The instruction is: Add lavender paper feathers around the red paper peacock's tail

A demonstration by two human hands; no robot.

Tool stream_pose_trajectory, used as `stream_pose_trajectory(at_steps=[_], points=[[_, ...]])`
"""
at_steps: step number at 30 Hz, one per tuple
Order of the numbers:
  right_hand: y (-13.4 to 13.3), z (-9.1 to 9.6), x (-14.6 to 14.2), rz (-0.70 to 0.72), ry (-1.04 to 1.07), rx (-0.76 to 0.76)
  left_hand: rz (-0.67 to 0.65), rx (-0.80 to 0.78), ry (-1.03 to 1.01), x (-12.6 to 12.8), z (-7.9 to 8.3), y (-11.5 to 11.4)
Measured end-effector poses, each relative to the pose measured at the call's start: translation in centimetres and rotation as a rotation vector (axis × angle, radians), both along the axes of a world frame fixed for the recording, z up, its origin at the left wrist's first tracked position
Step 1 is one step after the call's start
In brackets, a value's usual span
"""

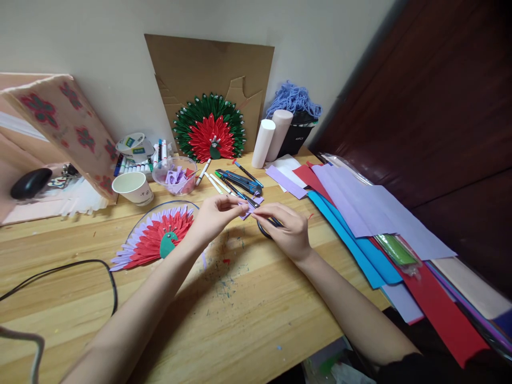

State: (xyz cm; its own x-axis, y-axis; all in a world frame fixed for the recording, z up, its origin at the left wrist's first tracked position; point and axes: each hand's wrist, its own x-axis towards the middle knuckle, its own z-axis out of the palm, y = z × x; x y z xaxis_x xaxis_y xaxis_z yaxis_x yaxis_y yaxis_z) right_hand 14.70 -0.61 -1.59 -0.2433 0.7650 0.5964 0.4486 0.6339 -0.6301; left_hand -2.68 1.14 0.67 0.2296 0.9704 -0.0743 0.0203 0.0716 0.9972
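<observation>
My left hand pinches a small purple paper piece between thumb and fingers. My right hand is closed round black-handled scissors, and its fingertips meet the same purple piece. Both hands hover just above the wooden table. Left of them lies a paper peacock fan with red and purple petals and a green body. A finished green and red peacock leans on cardboard at the back.
A clear bowl of purple scraps, a paper cup, markers and pens sit behind the hands. Coloured paper sheets spread on the right, white rolls and blue yarn at back. A black cable loops at left.
</observation>
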Motion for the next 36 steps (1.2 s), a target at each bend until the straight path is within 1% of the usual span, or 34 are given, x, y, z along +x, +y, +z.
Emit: stream_pose_trajectory(at_steps=[3,6,12,17,24,27,30,33,36], points=[[0.13,-0.22,0.11,0.019,0.02,0.028,-0.003,0.003,0.017,0.04,0.09,-0.07],[0.26,-0.15,0.06,0.037,0.076,0.026,-0.01,0.006,0.032,0.0,0.16,-0.09],[0.34,0.17,-0.23,0.021,0.183,-0.068,-0.025,0.004,0.028,-0.09,0.03,-0.09],[0.3,-0.1,-0.43,-0.014,0.236,-0.128,-0.026,-0.014,0.015,-0.02,0.08,-0.09],[0.17,-0.38,-0.51,-0.061,0.242,-0.095,0.035,0.0,-0.01,0.2,0.24,-0.22],[0.11,-0.44,-0.54,-0.056,0.254,-0.098,0.012,0.003,-0.019,0.23,-0.02,-0.21],[0.01,-0.44,-0.61,-0.05,0.268,-0.079,-0.038,-0.012,-0.023,0.21,-0.3,-0.17],[-0.11,-0.37,-0.64,-0.04,0.255,-0.063,-0.083,-0.038,0.016,0.11,-0.38,-0.14],[-0.2,-0.3,-0.6,-0.043,0.212,-0.041,-0.085,-0.019,0.074,0.0,-0.37,-0.08]])
